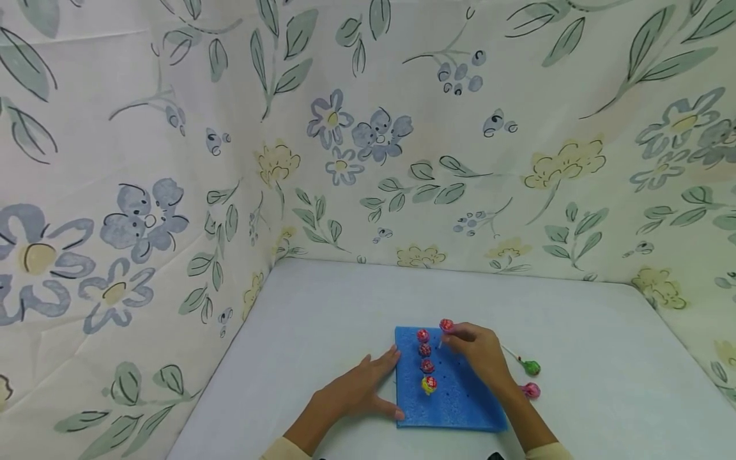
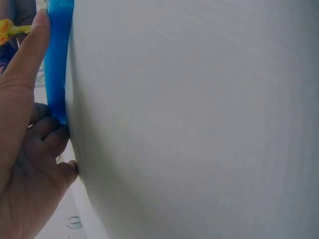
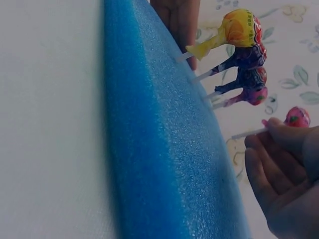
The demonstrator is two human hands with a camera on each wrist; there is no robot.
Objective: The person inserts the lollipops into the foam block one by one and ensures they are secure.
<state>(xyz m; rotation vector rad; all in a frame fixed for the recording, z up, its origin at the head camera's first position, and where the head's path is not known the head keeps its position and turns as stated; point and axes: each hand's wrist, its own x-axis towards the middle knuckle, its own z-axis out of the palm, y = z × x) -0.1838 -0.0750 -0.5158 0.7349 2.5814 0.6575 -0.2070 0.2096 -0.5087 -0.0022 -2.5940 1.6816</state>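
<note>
A blue foam block (image 1: 460, 409) lies on the table, with small holes in its top. Several wrapped lollipops stand in a column near its left side, the front one a yellow lollipop (image 1: 429, 384). My right hand (image 1: 483, 351) pinches a pink lollipop (image 3: 297, 117) just below its wrapped head. Its white stick points down toward the block's far part, and in the right wrist view the tip looks just off the foam. My left hand (image 1: 359, 390) rests against the block's left edge, fingers extended and thumb near the front corner.
Right of the block, a green lollipop (image 1: 531, 367) lies on the white table (image 1: 333, 306), its stick pointing back and left. Nearer lies another pink lollipop (image 1: 531, 390), partly behind my right wrist. Floral cloth (image 1: 368, 211) rises behind the table.
</note>
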